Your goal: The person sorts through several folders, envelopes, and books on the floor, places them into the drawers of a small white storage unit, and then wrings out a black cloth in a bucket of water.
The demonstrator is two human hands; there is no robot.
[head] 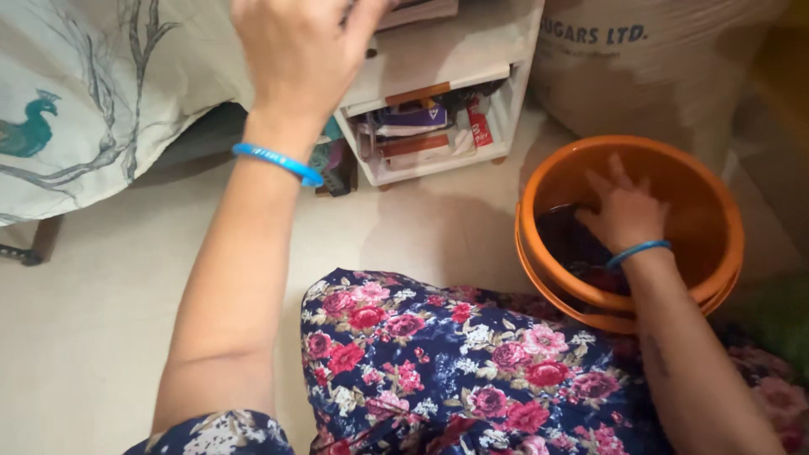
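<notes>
Far left we saw a pale bedsheet (93,76) w/ a teal bird print. Our left hand (295,50) was raised by the white shelf unit (472,42); grip state we couldn't tell. Shelf held flat red & purple packets (438,126). Our right hand (624,211) lay fingers spread on dark wet cloth (569,244) inside the round, smooth orange plastic bucket (716,211) on the floor.

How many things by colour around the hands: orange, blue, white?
Orange: 1, the bucket that the right hand reaches into
Blue: 2, one bangle on the left wrist, one on the right wrist
White: 1, the small shelf unit by the left hand
Total: 4
</notes>
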